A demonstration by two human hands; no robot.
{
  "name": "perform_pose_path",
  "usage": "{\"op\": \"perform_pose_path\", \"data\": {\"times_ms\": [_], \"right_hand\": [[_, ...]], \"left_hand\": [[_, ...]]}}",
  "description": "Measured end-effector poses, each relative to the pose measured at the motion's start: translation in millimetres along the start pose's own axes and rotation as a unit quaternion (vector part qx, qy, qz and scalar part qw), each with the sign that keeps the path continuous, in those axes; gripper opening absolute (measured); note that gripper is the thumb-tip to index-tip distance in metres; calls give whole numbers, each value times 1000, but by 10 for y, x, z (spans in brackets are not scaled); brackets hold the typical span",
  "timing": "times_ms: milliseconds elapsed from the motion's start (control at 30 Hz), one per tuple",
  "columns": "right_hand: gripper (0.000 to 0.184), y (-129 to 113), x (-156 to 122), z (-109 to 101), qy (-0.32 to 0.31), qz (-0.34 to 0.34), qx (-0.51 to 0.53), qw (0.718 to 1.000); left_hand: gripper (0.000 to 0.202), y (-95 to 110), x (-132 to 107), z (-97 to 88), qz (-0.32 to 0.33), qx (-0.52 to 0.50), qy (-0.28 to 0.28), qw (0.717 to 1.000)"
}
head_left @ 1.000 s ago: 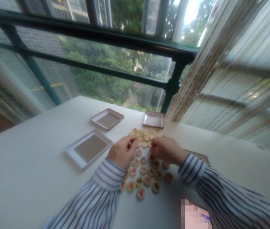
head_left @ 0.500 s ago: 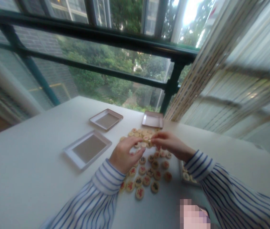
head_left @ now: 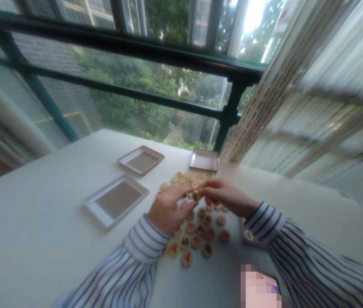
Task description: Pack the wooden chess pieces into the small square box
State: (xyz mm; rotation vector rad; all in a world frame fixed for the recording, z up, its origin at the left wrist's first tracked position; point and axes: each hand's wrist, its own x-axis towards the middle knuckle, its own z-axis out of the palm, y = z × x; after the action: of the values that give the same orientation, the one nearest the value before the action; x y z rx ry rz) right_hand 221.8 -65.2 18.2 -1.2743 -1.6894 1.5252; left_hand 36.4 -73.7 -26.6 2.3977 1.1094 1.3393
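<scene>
My left hand and my right hand meet above a spread of round wooden Chinese chess pieces. One Chinese chess piece with a dark character stands tilted between them. The left thumb and forefinger close round it from one side; the right fingertips pinch it from the other. Pieces with red or dark characters lie loose on the table beneath and nearer me. More pale pieces lie behind my fingers, partly hidden.
On the white table, a large shallow tray and a smaller one lie left. Another small tray sits at the back. Under my right wrist, a tray holds pieces. A phone-like object, partly pixelated, lies nearest me. Railing and window stand behind.
My right fingertips have shifted slightly left, toward my left hand. A dark-marked piece now shows tilted between the fingers of both hands. The view has shifted a little.
</scene>
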Motion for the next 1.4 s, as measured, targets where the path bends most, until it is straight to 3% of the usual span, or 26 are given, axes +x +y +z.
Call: {"op": "perform_pose_path", "data": {"times_ms": [267, 600, 800, 1100, 1400], "right_hand": [[24, -55, -21, -21, -4, -5, -35, 999], [22, -304, -183, -303, 86, -47, -108, 989], [19, -354, -241, -362, 112, -53, -118, 985], [22, -107, -168, -425, 104, -62, -160, 980], [24, 37, -165, -456, 93, -62, -167, 980]], "left_hand": [[22, 18, -12, 19, 18, 2, 4, 1000], [22, -11, -25, 43, 26, 24, 1, 999], [23, -84, -42, 85, 36, 42, -22, 998], [21, -186, -77, 183, 44, 75, -71, 994], [20, -116, -6, 222, 3, 97, -129, 987]]}}
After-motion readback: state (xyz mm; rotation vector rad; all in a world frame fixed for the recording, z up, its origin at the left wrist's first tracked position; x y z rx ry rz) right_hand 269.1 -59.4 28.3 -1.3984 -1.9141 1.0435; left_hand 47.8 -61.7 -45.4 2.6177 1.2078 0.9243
